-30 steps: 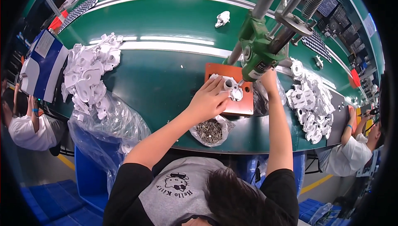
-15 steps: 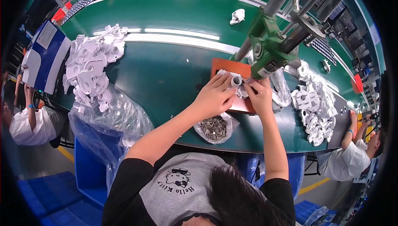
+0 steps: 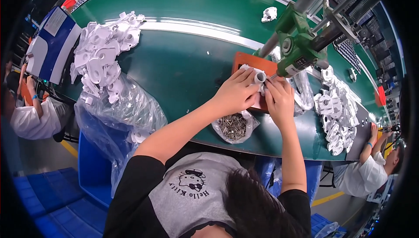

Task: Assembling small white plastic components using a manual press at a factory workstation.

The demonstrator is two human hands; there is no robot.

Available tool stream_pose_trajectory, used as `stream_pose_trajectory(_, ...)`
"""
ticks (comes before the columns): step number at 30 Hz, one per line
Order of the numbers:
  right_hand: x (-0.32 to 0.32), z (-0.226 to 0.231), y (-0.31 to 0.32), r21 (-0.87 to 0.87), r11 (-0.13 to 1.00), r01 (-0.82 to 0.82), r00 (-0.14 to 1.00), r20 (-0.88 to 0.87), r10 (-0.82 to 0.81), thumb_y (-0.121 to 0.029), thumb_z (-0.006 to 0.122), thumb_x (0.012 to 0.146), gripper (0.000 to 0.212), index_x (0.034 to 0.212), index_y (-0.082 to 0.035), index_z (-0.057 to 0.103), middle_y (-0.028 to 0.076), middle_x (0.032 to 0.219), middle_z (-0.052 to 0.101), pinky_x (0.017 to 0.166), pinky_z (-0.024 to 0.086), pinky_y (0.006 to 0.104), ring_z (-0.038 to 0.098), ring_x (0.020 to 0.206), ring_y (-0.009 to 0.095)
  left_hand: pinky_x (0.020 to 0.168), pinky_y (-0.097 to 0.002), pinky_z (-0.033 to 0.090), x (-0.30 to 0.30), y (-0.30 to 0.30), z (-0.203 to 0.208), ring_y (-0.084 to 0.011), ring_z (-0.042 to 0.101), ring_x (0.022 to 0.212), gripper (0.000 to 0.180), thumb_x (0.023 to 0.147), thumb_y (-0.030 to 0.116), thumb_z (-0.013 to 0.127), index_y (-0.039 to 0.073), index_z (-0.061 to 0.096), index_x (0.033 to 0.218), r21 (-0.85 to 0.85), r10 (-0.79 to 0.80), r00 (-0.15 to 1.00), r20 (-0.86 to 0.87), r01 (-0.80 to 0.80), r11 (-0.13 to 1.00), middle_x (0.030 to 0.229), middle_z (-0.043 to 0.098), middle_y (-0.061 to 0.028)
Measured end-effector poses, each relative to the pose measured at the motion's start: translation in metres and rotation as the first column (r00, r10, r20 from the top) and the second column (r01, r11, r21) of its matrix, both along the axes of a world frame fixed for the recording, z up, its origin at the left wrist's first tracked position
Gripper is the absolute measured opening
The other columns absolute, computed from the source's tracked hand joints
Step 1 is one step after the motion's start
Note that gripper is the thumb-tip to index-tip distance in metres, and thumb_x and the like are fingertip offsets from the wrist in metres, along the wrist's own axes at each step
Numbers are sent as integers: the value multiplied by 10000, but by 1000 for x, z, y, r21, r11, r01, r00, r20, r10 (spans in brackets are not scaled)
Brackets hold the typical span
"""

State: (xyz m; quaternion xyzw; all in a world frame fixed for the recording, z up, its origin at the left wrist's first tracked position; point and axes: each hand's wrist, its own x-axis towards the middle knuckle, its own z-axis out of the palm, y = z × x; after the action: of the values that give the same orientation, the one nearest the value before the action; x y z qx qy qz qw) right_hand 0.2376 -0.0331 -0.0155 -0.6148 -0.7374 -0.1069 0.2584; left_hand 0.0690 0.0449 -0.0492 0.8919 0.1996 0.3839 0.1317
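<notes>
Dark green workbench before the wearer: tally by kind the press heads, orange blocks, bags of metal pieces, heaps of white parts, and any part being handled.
Green metal press head: 1
Orange rectangular block: 1
Clear plastic bag of slim metal pieces: 1
Heaps of irregular white parts: 2
White part with round tube: 1
Total: 6

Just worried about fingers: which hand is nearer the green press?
Right: the right hand is just in front of the press; the left hand is farther left, on the white part.
</notes>
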Motion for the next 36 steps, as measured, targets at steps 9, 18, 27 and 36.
stream_pose_trajectory(9, -2, 10, -17, -45, 999, 12, 964, -264, -24, -67, 628, 771, 232, 1001, -37, 641, 130, 1094, 573, 909, 364, 408, 504, 1021, 321, 1046, -448, 337, -1, 1, -1, -342, 472, 1201, 232, 776, 166, 615, 62, 625, 983, -27, -10, 1000, -7, 10, 1000, 1206, 550, -199)
stream_pose_trajectory(18, -70, -25, -60, -162, 965, -204, 979, -43, 200, -119, 695, 639, 157, 768, -76, 616, 33, 792, 524, 703, 377, 370, 484, 784, 237, 1028, -458, 351, 3, 2, -5, -344, 507, 1148, 225, 753, 156, 596, 39, 610, 945, 17, -10, 998, 55, 9, 1000, 1137, 578, -218)
stream_pose_trajectory(27, -65, -28, -57, -173, 961, -215, 977, -36, 212, -106, 690, 660, 136, 767, -66, 617, 43, 760, 523, 677, 383, 360, 483, 766, 235, 1058, -446, 327, -1, 0, -2, -326, 475, 1203, 221, 783, 168, 616, 62, 636, 976, -36, 2, 1000, -2, -2, 999, 1191, 566, -197)
stream_pose_trajectory(36, -67, -28, -56, -208, 955, -212, 977, -64, 203, -87, 682, 667, 135, 777, -73, 604, 60, 787, 514, 668, 394, 364, 480, 762, 255, 1056, -447, 331, 0, 1, -1, -325, 480, 1197, 217, 782, 161, 616, 56, 631, 971, -32, 1, 1000, -2, -1, 999, 1188, 567, -194)
